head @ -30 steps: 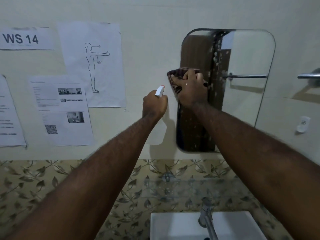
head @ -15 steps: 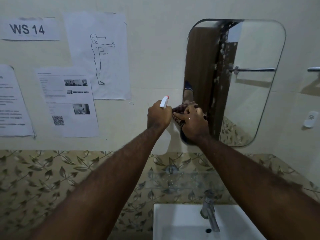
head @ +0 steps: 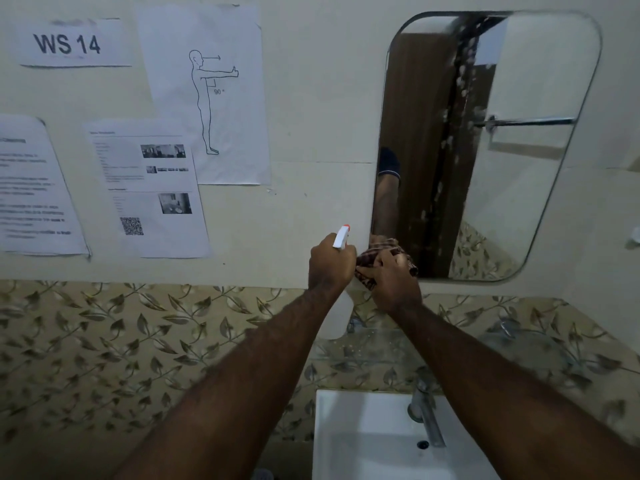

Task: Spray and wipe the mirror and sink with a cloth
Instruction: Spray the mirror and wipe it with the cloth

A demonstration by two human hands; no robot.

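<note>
A rounded wall mirror point(head: 519, 168) hangs at the upper right, with droplets running down its middle. My right hand point(head: 393, 280) presses a dark patterned cloth point(head: 377, 254) against the mirror's lower left corner. Right beside it, my left hand point(head: 329, 265) grips a white spray bottle point(head: 341, 237) with a red nozzle tip, its pale body hanging below my wrist. The white sink point(head: 346, 438) sits at the bottom centre, with a metal tap point(head: 426, 417) over it.
A glass shelf point(head: 381, 344) juts out between mirror and sink. Leaf-patterned tiles point(head: 104, 341) cover the lower wall. Printed sheets point(head: 204, 95) and a "WS 14" label point(head: 69, 43) are stuck on the wall to the left. A white hook point(head: 635, 235) shows at the right edge.
My right hand has drawn the cloth down the mirror's left side from mid-height to the bottom corner. My left hand with the bottle has dropped alongside it.
</note>
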